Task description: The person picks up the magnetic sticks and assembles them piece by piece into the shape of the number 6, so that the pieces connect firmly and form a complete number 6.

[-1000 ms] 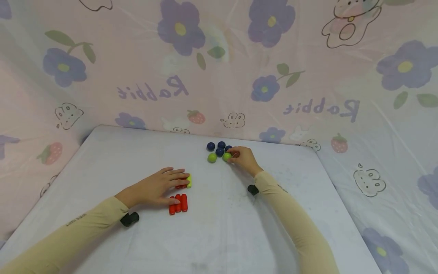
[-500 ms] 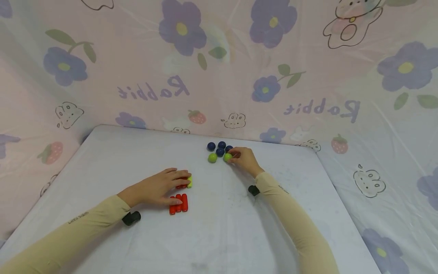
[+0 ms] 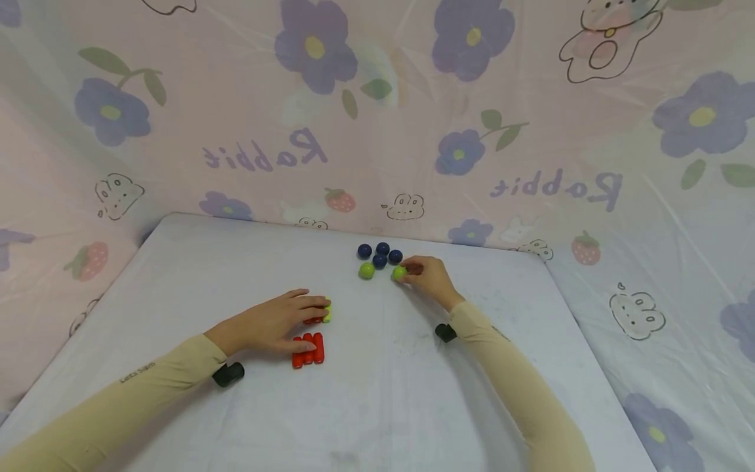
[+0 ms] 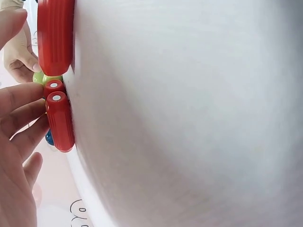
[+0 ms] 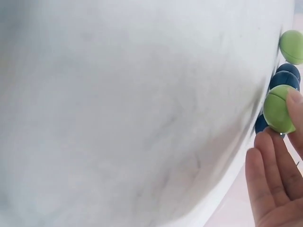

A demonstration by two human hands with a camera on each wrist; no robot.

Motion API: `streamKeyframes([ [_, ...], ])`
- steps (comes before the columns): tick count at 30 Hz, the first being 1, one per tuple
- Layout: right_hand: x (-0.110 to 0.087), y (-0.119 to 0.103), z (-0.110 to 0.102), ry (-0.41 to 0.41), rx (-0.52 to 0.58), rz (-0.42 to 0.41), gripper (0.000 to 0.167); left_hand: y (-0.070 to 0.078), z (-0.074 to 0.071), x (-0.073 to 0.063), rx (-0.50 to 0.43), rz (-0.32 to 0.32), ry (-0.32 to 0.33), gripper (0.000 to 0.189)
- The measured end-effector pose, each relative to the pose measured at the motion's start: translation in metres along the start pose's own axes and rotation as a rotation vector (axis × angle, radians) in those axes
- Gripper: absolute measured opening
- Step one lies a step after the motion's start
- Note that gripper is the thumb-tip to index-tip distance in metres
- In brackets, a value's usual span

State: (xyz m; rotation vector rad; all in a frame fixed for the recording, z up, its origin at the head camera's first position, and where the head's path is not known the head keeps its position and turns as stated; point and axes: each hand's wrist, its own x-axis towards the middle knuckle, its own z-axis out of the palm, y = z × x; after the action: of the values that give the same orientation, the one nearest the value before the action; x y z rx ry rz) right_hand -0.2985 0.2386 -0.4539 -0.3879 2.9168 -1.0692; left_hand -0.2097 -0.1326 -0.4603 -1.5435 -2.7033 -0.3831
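My right hand (image 3: 433, 280) pinches a green ball (image 5: 278, 109) between thumb and fingertips, at the right front of the ball cluster. A second green ball (image 3: 367, 270) lies to its left, in front of several dark blue balls (image 3: 380, 261). The left hand (image 3: 272, 325) is spread over two groups of short red ribbed cylinders. Its thumb overlaps the nearer red cylinders (image 3: 319, 348), while its fingers lie at the farther red cylinders (image 4: 60, 123) and partly hide them. A yellow-green piece (image 3: 328, 311) stands at the right end of that farther row.
A white-covered table (image 3: 366, 406) bears everything. Its back edge meets a hanging curtain (image 3: 377, 118) with flowers and rabbits. Small black wrist cameras, one at the left wrist (image 3: 229, 374) and one at the right wrist (image 3: 445, 332), hang low beside the sleeves.
My right hand has shifted slightly right and nearer with the green ball, opening a gap to the blue balls and uncovering the rightmost blue one. The left hand has barely moved.
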Motion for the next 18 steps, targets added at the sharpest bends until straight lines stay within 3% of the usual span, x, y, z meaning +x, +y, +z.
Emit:
streamKeyframes([
  [6,-0.011,0.0,-0.004,0.002,-0.012,0.011,0.036,-0.002,0.001,0.002,0.003,0.021,0.02,0.062],
  [18,-0.035,-0.007,-0.006,-0.017,0.001,0.021,0.036,0.0,0.0,0.002,-0.011,-0.012,-0.008,0.061],
])
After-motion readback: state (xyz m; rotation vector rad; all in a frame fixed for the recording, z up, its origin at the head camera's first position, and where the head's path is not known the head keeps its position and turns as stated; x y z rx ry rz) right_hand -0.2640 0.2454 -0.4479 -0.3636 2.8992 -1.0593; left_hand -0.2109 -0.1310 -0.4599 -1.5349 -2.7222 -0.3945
